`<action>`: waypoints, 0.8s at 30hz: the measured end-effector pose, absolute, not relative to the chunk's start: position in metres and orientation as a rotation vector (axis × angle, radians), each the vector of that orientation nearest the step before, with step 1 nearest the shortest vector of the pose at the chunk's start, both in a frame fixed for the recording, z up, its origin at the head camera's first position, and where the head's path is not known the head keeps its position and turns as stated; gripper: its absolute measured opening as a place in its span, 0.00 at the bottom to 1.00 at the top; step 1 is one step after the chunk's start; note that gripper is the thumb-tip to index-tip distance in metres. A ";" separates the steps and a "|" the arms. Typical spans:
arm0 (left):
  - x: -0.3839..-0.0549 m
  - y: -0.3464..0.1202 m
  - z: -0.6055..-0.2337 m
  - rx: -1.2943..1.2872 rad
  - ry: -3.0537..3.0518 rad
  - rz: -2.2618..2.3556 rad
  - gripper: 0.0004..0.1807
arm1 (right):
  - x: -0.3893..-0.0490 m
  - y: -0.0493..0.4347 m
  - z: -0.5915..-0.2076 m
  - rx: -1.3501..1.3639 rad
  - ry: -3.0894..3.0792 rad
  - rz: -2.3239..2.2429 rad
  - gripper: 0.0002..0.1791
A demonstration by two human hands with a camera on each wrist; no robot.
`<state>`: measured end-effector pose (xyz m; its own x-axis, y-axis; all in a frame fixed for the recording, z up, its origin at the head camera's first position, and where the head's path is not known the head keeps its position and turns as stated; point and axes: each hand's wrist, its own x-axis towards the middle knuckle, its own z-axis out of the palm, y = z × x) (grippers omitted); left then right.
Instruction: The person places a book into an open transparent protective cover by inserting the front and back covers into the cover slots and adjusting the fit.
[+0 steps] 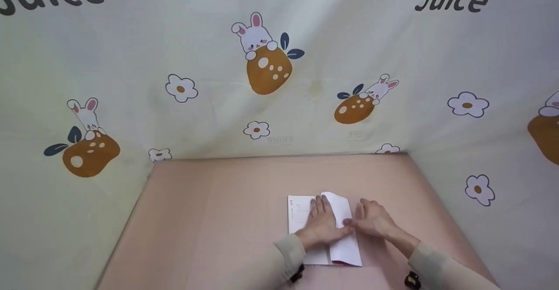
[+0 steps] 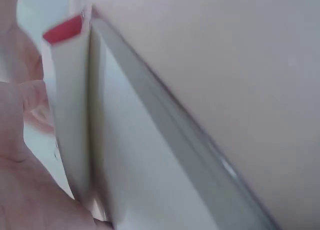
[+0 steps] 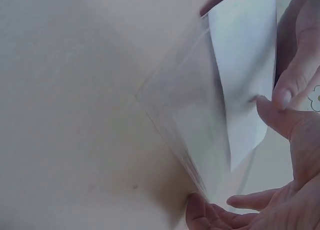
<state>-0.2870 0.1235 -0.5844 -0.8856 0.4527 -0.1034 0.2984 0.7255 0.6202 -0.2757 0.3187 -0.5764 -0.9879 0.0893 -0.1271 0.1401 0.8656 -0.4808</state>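
Observation:
A book (image 1: 301, 211) lies with white pages showing at the front right of the table. Its white cover flap (image 1: 347, 250) stands folded over on the right, with red (image 2: 64, 31) on the inside at the near end. My left hand (image 1: 322, 224) lies on the book, fingers straight and pointing away, thumb against the flap. The right hand (image 1: 375, 220) is beside the flap, its thumb tip touching the flap close to my left thumb. From the right wrist, a clear plastic sheet (image 3: 180, 95) extends beyond the flap, and my right fingertips touch its far corner.
The pink tabletop (image 1: 209, 220) spreads left of and behind the book. Pale curtains (image 1: 209, 119) printed with rabbits, fruit and flowers enclose the table at the back and both sides. Dark wrist devices (image 1: 412, 280) sit under both sleeves.

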 end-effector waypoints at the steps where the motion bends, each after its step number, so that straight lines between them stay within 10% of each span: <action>1: -0.289 0.120 -0.585 0.588 2.678 0.896 0.67 | -0.276 0.319 -0.577 0.187 2.937 -0.764 0.61; 24: -0.279 0.143 -0.581 0.324 2.922 0.393 0.72 | -0.293 0.341 -0.576 0.385 2.712 -1.262 0.50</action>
